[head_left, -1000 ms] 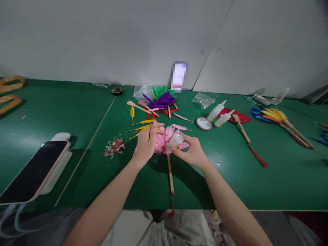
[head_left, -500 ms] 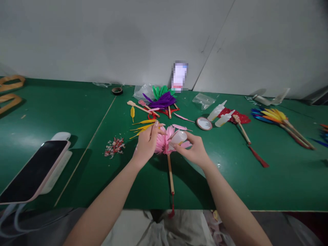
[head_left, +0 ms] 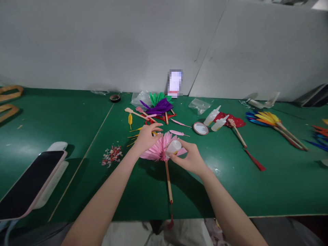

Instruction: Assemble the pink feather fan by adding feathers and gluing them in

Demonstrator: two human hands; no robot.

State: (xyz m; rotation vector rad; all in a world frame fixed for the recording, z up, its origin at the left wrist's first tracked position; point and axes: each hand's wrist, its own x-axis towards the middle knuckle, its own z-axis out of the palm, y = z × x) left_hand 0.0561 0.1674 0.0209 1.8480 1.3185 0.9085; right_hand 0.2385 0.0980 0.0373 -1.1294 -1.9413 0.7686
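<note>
A pink feather fan point(head_left: 156, 150) lies in front of me, its wooden handle point(head_left: 168, 181) toward me and a red tassel point(head_left: 171, 223) at the table's edge. My right hand point(head_left: 188, 155) grips a small white glue bottle point(head_left: 174, 147), tipped over with its base up and its nozzle end down among the feathers at the fan's middle. My left hand point(head_left: 150, 136) hovers at the fan's upper left, fingers stretched out and apart, with nothing seen in them. Loose pink feathers point(head_left: 179, 133) and yellow feathers point(head_left: 133, 138) lie just beyond my hands.
Two more glue bottles point(head_left: 219, 123) and a round white-faced disc point(head_left: 201, 128) lie to the right, beside a red fan point(head_left: 235, 120) and a blue-yellow feather fan point(head_left: 268, 118). Purple feathers point(head_left: 159, 106) are behind. At left are scraps point(head_left: 111, 155) and a phone point(head_left: 30, 184).
My left hand's fingers have parted from their bent pose and moved slightly left. My right hand still holds the glue bottle at the fan's middle. The whole view has shifted slightly.
</note>
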